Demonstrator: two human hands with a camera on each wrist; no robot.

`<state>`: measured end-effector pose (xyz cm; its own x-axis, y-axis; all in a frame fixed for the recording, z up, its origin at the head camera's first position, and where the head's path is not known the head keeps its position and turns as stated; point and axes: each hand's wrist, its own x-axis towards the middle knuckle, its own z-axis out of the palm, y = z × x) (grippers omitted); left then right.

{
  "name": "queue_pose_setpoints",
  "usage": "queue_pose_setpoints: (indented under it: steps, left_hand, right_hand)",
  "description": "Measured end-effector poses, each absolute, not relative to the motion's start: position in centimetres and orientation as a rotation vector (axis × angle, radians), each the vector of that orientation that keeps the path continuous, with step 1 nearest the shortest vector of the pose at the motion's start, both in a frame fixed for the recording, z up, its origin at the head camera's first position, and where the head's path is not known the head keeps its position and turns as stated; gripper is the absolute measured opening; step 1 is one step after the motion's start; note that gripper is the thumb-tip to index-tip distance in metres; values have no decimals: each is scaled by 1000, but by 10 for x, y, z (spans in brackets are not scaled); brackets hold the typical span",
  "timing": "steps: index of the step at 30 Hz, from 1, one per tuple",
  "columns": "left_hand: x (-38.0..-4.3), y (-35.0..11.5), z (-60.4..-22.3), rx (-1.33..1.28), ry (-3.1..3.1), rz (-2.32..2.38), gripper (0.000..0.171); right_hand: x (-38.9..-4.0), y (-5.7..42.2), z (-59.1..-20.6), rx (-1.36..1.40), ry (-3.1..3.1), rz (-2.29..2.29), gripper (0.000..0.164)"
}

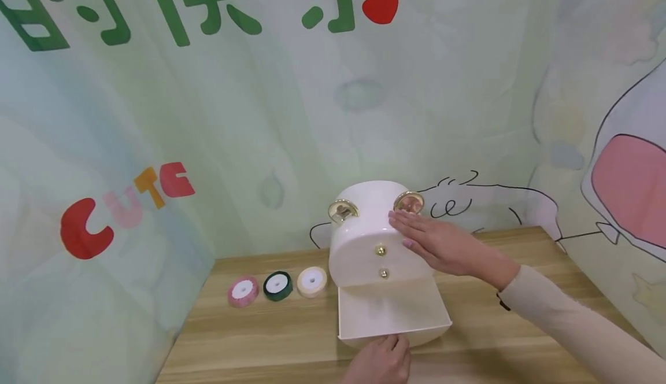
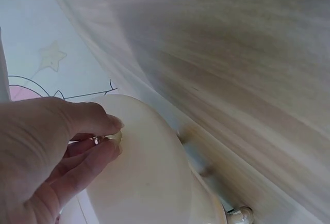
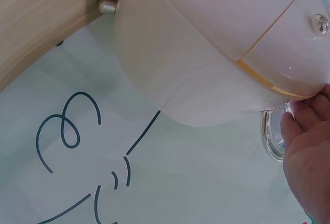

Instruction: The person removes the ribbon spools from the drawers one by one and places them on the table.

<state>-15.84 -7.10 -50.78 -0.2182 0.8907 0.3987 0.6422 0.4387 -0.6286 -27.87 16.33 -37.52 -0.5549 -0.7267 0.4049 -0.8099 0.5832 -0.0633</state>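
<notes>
A glossy white storage box (image 1: 364, 245) with a rounded body stands on the table, with two gold-rimmed round ears (image 1: 343, 211) on top and two small gold knobs (image 1: 381, 251) on its upper front. Its bottom drawer (image 1: 390, 309) is pulled out toward me. At the drawer's front my left hand (image 1: 380, 362) pinches a small gold knob (image 2: 118, 138) between thumb and fingers, as the left wrist view shows. My right hand (image 1: 442, 245) rests with straight fingers on the box's upper right side, just below the right ear (image 3: 273, 131).
Three ribbon spools lie in a row left of the box: pink (image 1: 243, 291), dark green (image 1: 278, 285) and cream (image 1: 312, 281). Behind the wood-grain table (image 1: 270, 338) hangs a pale green printed backdrop (image 1: 250, 112), which also closes off both sides.
</notes>
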Motion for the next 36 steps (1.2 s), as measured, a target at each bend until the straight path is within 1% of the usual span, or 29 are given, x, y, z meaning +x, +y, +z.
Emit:
queue_pose_setpoints:
  steps: [2,3,10,12,13,18,20,23,29,31,36]
  left_hand:
    - [-160,-70,-508,-1257,-1946,420,57]
    - [-161,-70,-508,-1237,-1943,423,60]
    - [-165,-72,-503,-1187,-1975,489,68]
    - [-167,-72,-503,-1192,-1985,514,65]
    - [-168,-72,-502,-1190,-1988,527,61]
    - [-174,-71,-503,-1162,-2009,574,29]
    - [-176,-70,-503,-1137,-2014,585,22]
    - [-179,-71,-504,-1104,-2016,583,23]
    - [-188,-74,-510,-1069,-2023,560,32]
    - [-192,-74,-512,-1062,-2037,550,31]
    - [-203,-75,-512,-1056,-2069,538,22]
  right_hand:
    - [-279,162,-375,1248,-2472,343,53]
    - [-279,162,-375,1247,-2471,346,53]
    - [-277,162,-375,1245,-2502,360,53]
    - [-276,162,-375,1245,-2509,371,53]
    - [-276,162,-375,1244,-2509,374,53]
    - [-276,162,-375,1243,-2499,379,54]
    - [-276,162,-375,1242,-2495,380,54]
    - [-276,162,-376,1240,-2495,381,53]
    - [-276,162,-379,1229,-2513,377,54]
    - [-276,162,-379,1222,-2514,375,54]
    - [-276,162,-378,1219,-2505,371,54]
